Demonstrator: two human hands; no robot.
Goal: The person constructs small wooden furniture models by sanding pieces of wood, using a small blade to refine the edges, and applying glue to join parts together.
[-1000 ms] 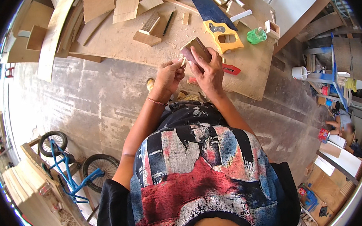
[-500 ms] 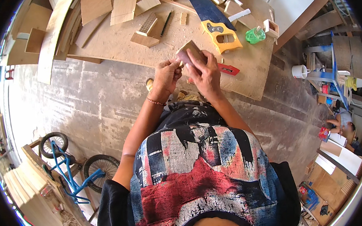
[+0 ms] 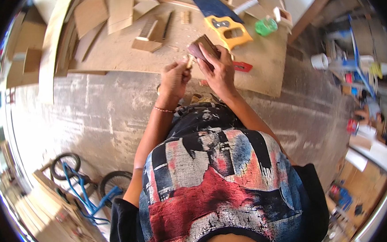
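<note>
My left hand (image 3: 174,77) pinches a small light wooden piece (image 3: 189,60) between thumb and fingers. My right hand (image 3: 219,73) grips a brownish-red sanding block (image 3: 203,47) and presses it against the tip of that piece. Both hands hover over the near edge of a plywood board (image 3: 266,76) lying on the concrete floor. The lower part of the wooden piece is hidden inside my left fist.
A yellow-handled handsaw (image 3: 228,30), a green tape roll (image 3: 265,26), a red flat tool (image 3: 242,66) and several wood offcuts (image 3: 146,37) lie on the board. Planks (image 3: 52,50) lean at the left. A blue bicycle (image 3: 84,189) stands lower left; shelves with clutter (image 3: 359,79) are at the right.
Both hands stay together on the wooden piece and the block. The block has shifted slightly against the piece; the whole view has drifted a little.
</note>
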